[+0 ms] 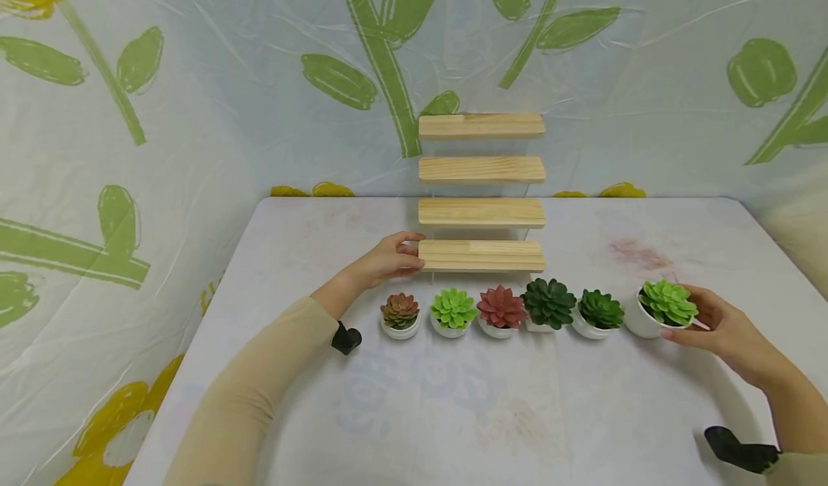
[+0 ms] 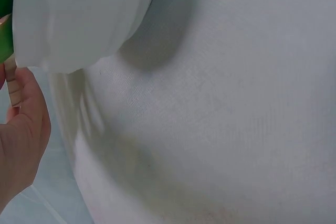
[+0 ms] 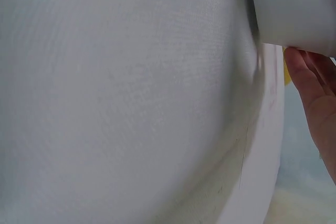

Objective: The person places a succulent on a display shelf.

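Observation:
My left hand [image 1: 391, 257] pinches the left end of the lowest board of a stepped wooden shelf [image 1: 481, 256], thumb in front and fingers behind. In the left wrist view, that hand [image 2: 26, 129] shows at the left edge, its fingers at the wood. On the right, my right hand [image 1: 731, 331] grips a bright green potted succulent [image 1: 647, 321] by its white pot, thumb at the front. The right wrist view shows the white pot [image 3: 296, 14] tilted over the fingers [image 3: 307, 80]; its plant is out of that view.
A row of several more succulents in white pots stands before the shelf: brownish [image 1: 400, 310], light green [image 1: 453, 308], red [image 1: 502, 306], and two dark green, the larger one [image 1: 549, 303] beside the smaller [image 1: 601, 309]. A flower-printed cloth [image 1: 226, 76] hangs behind the white table [image 1: 453, 428].

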Tool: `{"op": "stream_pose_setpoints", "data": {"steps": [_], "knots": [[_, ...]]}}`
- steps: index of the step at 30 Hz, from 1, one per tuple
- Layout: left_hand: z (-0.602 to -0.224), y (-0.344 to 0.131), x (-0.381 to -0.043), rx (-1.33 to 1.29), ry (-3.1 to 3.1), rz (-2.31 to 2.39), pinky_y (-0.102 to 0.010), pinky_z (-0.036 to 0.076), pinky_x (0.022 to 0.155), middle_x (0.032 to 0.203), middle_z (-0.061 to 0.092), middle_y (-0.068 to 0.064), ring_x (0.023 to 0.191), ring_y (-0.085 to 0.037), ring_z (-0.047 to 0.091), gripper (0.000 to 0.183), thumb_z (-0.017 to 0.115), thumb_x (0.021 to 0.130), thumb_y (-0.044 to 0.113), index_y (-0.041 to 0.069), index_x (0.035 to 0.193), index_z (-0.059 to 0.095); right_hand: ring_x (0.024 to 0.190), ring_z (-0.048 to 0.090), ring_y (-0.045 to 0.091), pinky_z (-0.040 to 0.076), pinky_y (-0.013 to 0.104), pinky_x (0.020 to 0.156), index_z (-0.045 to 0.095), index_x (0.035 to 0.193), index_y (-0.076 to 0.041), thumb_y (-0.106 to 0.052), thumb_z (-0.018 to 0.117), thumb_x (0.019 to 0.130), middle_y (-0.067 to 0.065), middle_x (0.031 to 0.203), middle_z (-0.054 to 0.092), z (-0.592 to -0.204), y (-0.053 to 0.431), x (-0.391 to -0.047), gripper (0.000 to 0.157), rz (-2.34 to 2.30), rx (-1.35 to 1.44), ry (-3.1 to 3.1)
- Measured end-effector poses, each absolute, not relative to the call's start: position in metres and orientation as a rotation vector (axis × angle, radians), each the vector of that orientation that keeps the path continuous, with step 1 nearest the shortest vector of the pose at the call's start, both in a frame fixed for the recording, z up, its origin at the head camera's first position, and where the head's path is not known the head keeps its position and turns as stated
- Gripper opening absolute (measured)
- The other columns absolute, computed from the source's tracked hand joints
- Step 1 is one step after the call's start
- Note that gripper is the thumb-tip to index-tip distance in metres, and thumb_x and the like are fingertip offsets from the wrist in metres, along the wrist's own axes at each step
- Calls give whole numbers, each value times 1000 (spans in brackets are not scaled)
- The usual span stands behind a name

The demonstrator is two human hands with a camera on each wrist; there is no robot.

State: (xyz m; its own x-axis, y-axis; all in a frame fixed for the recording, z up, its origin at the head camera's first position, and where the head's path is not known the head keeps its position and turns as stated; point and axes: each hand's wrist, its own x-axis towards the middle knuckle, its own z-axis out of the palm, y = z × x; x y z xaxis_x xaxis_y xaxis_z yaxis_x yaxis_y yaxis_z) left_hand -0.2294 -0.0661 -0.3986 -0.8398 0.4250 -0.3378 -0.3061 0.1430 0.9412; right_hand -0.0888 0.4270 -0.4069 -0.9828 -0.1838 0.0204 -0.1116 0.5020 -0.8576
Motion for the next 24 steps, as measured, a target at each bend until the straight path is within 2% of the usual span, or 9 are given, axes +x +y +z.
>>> {"op": "stream_pose_setpoints", "data": {"steps": [6, 11, 18, 24], "knots": [[-396, -65, -229, 101, 1886, 1749, -42, 46, 93, 114, 53, -19, 85, -18, 57, 56, 59, 87, -7, 6, 138, 40, 92, 54, -7, 45, 9, 71, 46, 124, -26, 14, 62, 80, -17, 110, 52, -402, 425, -94, 62, -1549, -268, 2681], [-395, -63, -228, 89, 1901, 1742, -42, 47, 92, 112, 54, -18, 84, -18, 57, 56, 59, 87, -6, 5, 138, 40, 92, 50, -11, 42, 5, 70, 44, 121, -32, 8, 64, 82, -20, 109, 49, -390, 423, -101, 59, -1504, -191, 2736], [-395, -62, -228, 100, 1900, 1753, -42, 47, 91, 103, 54, -13, 78, -15, 56, 56, 59, 86, -8, 4, 138, 40, 94, 46, -13, 38, 4, 68, 38, 125, -35, -3, 66, 86, -23, 111, 45, -369, 416, -115, 58, -1408, -123, 2784], [-393, -61, -226, 81, 1914, 1745, -42, 47, 92, 107, 54, -16, 83, -17, 56, 56, 59, 87, -7, 4, 139, 40, 95, 44, -14, 35, 3, 68, 35, 130, -33, -10, 65, 88, -23, 112, 42, -348, 405, -131, 56, -1383, -95, 2797]]}}
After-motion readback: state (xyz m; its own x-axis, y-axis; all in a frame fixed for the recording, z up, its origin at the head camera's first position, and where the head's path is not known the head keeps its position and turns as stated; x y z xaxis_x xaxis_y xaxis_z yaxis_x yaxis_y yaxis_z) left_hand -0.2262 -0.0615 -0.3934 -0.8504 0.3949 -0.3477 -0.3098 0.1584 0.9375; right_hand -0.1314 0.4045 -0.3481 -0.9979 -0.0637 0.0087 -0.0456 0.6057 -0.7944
